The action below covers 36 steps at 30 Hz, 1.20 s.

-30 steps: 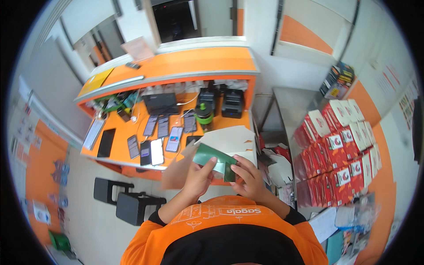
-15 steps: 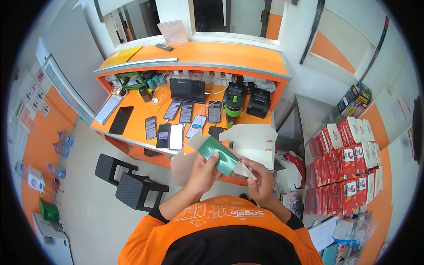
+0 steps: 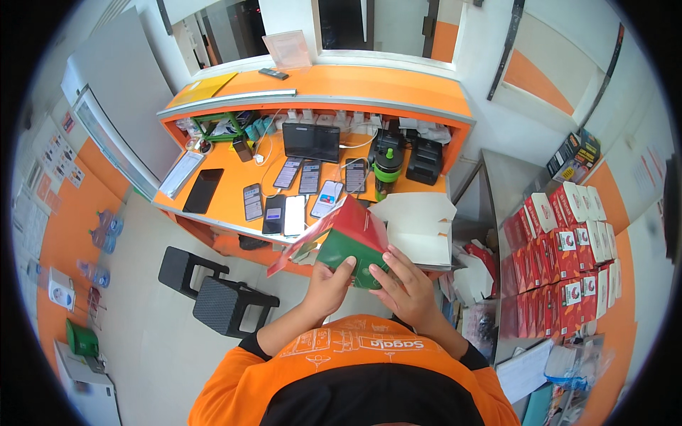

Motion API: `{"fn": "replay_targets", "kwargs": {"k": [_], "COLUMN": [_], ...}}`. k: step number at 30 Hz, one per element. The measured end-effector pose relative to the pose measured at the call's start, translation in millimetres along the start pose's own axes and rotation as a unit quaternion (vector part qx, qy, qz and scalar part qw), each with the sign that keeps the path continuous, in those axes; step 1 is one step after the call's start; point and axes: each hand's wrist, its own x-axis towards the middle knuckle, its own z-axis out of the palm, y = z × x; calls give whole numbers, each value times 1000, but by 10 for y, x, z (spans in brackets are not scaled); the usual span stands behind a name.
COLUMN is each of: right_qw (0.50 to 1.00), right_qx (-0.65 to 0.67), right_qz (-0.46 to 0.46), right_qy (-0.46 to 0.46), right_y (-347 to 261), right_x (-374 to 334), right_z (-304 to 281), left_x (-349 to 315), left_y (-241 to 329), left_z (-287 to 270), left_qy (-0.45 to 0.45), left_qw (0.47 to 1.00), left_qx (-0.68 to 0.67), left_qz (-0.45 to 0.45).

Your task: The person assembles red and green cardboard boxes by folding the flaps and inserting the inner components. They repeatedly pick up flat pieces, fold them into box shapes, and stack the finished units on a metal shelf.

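In front of me I hold a red and green cardboard box (image 3: 339, 245), tilted, with its flaps standing loose at the far left. My left hand (image 3: 328, 292) grips its lower left, the thumb lying across the green panel. On the right side, my right hand (image 3: 406, 285) holds the box with its fingers laid along the green panel; its thumb is hidden. Just beyond lies an open carton (image 3: 419, 227), its white inside showing, at the right end of the orange desk (image 3: 231, 167).
Several phones (image 3: 310, 176), a black tablet (image 3: 311, 142) and a green-lidded tumbler (image 3: 387, 170) stand on the desk. Stacked red boxes (image 3: 561, 284) fill the metal table at right. Two black stools (image 3: 229, 305) stand on the floor at left.
The box has been turned so its red side now shows above the green panel. My right hand has shifted from a pale flap onto the green panel. The view has moved slightly.
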Motion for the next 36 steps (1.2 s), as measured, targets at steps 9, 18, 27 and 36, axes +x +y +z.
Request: {"fn": "replay_targets", "kwargs": {"k": [9, 18, 27, 36], "right_qw": [1000, 999, 993, 987], "right_qx": [15, 23, 72, 134], "right_qz": [24, 18, 73, 37], "right_qy": [-10, -24, -58, -86], "right_y": [-104, -43, -18, 98], "right_x": [-51, -13, -71, -66], "right_z": [-89, -168, -18, -61], "left_x": [-40, -44, -74, -137], "left_y": [-42, -115, -129, -324], "left_z": [-93, -111, -122, -212], "left_qy": [-101, -111, -51, -30], "left_qw": [981, 988, 989, 996], "left_qx": [-157, -96, 142, 70], "left_qz": [-52, -55, -4, 39]}}
